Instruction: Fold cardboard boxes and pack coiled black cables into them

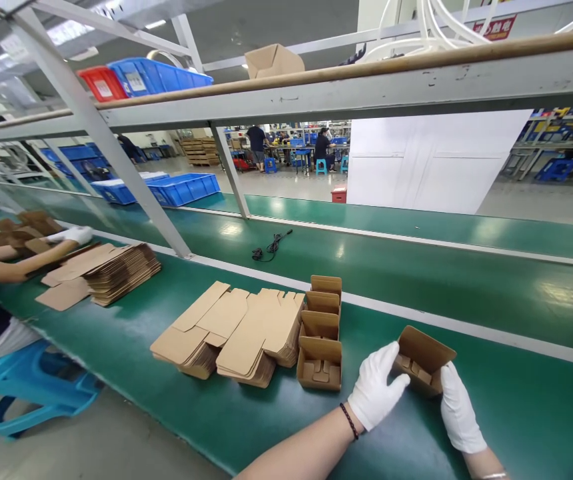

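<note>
In white gloves, my left hand (377,387) and my right hand (459,410) press against opposite sides of a small kraft cardboard box (429,353). The box is open at the top, with a die-cut cardboard insert inside. To the left stands a row of several similar boxes (320,333), nearest my left hand. Beyond them lie stacks of flat cardboard box blanks (259,337). Farther left, a co-worker's gloved hand (74,235) reaches over more cardboard pieces (36,230), next to another flat stack (116,273).
The items sit on a green workbench belt (516,400) with a pale edge strip. A grey metal rack (316,100) spans overhead, holding red and blue crates. A black cable (269,247) lies on a farther belt. Blue crates (184,190), a blue stool (31,387) and distant workers surround the line.
</note>
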Tool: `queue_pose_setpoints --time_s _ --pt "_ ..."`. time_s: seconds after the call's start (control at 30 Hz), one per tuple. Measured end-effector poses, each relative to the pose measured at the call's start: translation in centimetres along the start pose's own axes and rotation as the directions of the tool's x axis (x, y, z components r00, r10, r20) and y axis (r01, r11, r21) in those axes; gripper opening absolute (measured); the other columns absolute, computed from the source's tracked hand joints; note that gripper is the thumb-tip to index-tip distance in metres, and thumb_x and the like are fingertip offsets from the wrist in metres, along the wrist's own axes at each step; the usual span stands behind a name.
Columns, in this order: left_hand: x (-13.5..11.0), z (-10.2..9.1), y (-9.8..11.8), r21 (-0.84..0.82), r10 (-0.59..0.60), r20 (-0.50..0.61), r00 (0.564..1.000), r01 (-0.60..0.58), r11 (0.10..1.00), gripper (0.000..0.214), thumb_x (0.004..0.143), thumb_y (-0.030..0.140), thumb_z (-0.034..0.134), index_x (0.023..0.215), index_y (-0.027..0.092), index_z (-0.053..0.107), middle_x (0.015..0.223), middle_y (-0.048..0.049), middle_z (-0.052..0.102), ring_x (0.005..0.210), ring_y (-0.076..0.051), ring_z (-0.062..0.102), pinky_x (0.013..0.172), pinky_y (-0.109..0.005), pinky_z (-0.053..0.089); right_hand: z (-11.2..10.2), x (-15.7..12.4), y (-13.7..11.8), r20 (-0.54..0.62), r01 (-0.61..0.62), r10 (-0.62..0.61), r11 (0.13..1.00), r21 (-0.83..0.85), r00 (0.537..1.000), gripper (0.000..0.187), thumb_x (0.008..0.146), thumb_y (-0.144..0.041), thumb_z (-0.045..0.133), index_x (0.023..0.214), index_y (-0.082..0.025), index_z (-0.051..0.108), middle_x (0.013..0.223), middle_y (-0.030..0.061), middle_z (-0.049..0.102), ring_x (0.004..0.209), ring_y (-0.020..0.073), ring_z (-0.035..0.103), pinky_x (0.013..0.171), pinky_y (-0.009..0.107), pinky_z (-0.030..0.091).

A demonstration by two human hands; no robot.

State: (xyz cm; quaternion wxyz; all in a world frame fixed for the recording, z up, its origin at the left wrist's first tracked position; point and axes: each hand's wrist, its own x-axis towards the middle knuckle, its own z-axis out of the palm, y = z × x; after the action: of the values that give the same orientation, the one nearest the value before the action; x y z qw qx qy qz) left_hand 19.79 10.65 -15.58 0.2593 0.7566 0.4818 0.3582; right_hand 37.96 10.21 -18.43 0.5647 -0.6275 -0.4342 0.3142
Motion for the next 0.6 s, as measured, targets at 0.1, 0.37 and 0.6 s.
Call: queue_pose_setpoints --time_s 0.1,0.37,0.6 --pt "-0.1 -0.1 0.1 0.005 0.011 -0.009 1.000 -0.011 1.000 0.062 0.086 0.035 0.056 0.143 0.019 0.039 0.143 -0.0109 0.049 0.130 -0.027 0.048 0.109 -0.047 0.042 0.1 -0.1 -0.9 0.028 -0.035 0.034 0.999 0.024 0.999 0.070 0.083 -0.068 0.043 0.133 -0.020 0.049 0.142 0.0094 0.049 0.136 0.0320 0.038 0.116 0.050 0.025" --pt "0.0 -0.1 0.0 -0.006 0.026 -0.018 1.000 -0.026 1.000 0.064 0.085 0.037 0.058 0.143 0.019 0.039 0.142 -0.0105 0.050 0.129 -0.027 0.050 0.108 -0.046 0.043 0.2 -0.2 -1.3 0.018 -0.083 0.082 0.996 0.024 0.996 0.077 0.080 -0.072 0.044 0.135 -0.019 0.048 0.141 0.0092 0.051 0.134 0.0320 0.040 0.116 0.049 0.027" --pt "0.1 -0.3 0.3 -0.012 -0.012 0.019 1.000 0.012 1.000 0.063 0.086 0.036 0.057 0.143 0.018 0.039 0.144 -0.0107 0.047 0.131 -0.027 0.046 0.110 -0.047 0.041 0.2 -0.3 -1.9 0.007 -0.108 0.108 0.994 0.032 0.994 0.079 0.074 -0.077 0.048 0.127 -0.018 0.055 0.138 0.0105 0.054 0.136 0.0330 0.037 0.116 0.050 0.027"
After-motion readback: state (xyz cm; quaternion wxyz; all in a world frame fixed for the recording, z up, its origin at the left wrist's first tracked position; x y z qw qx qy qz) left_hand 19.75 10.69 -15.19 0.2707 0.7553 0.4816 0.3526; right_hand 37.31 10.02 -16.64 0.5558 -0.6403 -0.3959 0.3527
